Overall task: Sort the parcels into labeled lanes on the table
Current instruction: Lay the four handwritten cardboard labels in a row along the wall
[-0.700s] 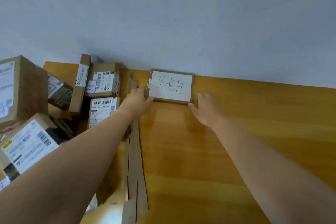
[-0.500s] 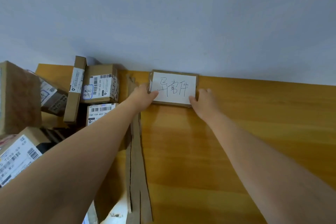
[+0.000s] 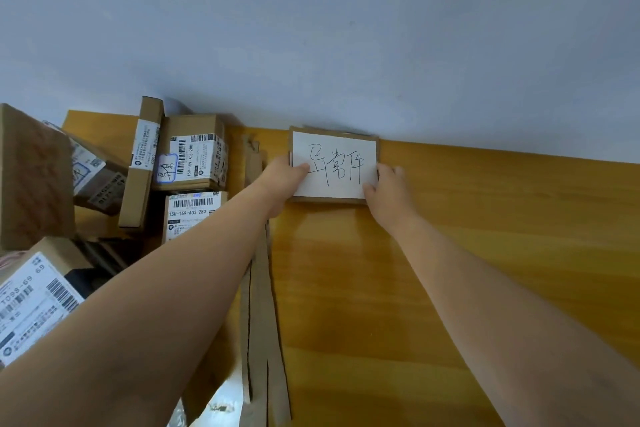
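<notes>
Crowding the left end of the desk (image 3: 485,253) is a heap of brown parcels (image 3: 194,152) with white barcode labels: a large plain one at the far left, a slim one standing on end, and two squarish ones stacked one before the other beside it. Just right of the heap, long cardboard strips (image 3: 259,322) lie on the wood, running from the near edge toward the wall (image 3: 311,28). The left grip (image 3: 280,180) reaches across them and holds the left edge of the label card (image 3: 334,165), thumb pressed on its white face. That card, a white sheet with handwritten black characters on brown cardboard backing, stands at the far edge of the desk against the wall. The right grip (image 3: 391,198) pinches the card's lower right corner, fingers along its right edge.
</notes>
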